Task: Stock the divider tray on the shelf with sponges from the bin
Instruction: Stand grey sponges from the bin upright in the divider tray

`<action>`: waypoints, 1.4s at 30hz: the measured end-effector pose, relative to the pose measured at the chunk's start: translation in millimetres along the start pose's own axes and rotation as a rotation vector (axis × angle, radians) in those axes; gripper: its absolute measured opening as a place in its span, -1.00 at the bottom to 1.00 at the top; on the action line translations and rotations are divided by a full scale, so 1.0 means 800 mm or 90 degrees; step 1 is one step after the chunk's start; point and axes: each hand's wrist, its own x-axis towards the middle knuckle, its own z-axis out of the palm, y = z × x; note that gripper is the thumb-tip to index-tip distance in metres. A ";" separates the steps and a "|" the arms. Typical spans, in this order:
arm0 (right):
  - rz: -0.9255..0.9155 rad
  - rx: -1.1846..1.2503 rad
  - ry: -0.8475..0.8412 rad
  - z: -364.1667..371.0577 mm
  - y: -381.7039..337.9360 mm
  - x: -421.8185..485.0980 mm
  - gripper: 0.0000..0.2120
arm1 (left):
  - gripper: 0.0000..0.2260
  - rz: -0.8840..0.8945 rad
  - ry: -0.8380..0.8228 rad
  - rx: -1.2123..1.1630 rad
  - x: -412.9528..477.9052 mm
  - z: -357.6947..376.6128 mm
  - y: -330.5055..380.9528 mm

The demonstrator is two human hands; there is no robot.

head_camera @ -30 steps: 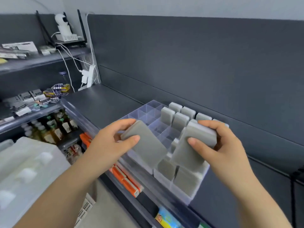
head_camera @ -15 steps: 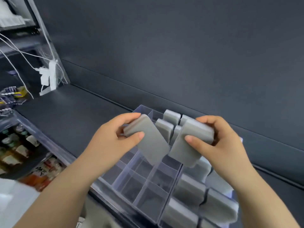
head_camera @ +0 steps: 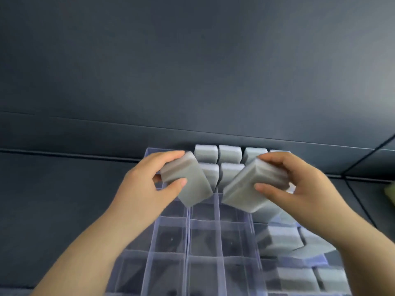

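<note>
Over the divider tray [head_camera: 188,231] on the shelf [head_camera: 64,210]: two grey sponges poised for insertion.
Here the left hand [head_camera: 147,189] grips one sponge [head_camera: 188,182] between thumb and fingers, tilted above empty cells. The right hand [head_camera: 299,189] grips a second sponge [head_camera: 254,186] likewise, near the filled back rows [head_camera: 228,154]. Advisable: turn each sponge upright, align it with one empty cell, then press straight down, clear of the thin walls. The bin is out of view.
</note>
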 end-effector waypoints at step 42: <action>-0.040 -0.566 -0.306 0.066 0.028 0.038 -0.55 | -0.56 0.082 0.058 0.050 -0.039 -0.012 0.001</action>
